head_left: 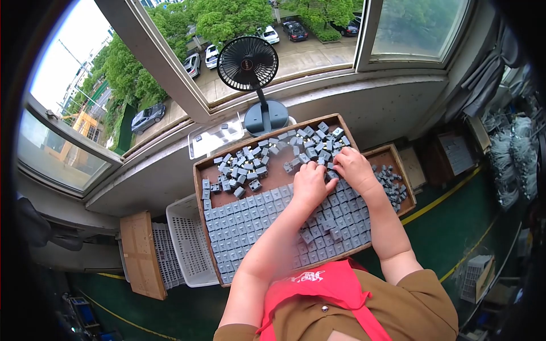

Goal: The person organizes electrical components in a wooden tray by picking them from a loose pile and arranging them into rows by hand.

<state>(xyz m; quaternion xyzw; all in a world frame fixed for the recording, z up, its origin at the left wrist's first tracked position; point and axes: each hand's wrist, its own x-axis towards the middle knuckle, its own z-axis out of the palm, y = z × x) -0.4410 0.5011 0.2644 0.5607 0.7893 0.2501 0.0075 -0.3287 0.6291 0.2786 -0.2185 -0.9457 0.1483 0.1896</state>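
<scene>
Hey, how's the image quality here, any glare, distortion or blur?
Head view: black, rounded fisheye borders; head view: the sky at upper left is nearly washed out to white; head view: the left hand and right hand look fairly clear, though a hazy patch borders the left forearm.

Left hand [310, 183] and right hand [354, 167] are super close together over a wooden tray [275, 176], fingers at the edge of some loose grey blocks [244, 166]. Tidy rows [250, 221] fill the near part, with a few strays on top. White crate [185, 227] on the left, fan [247, 63] by the window [181, 54].
</scene>
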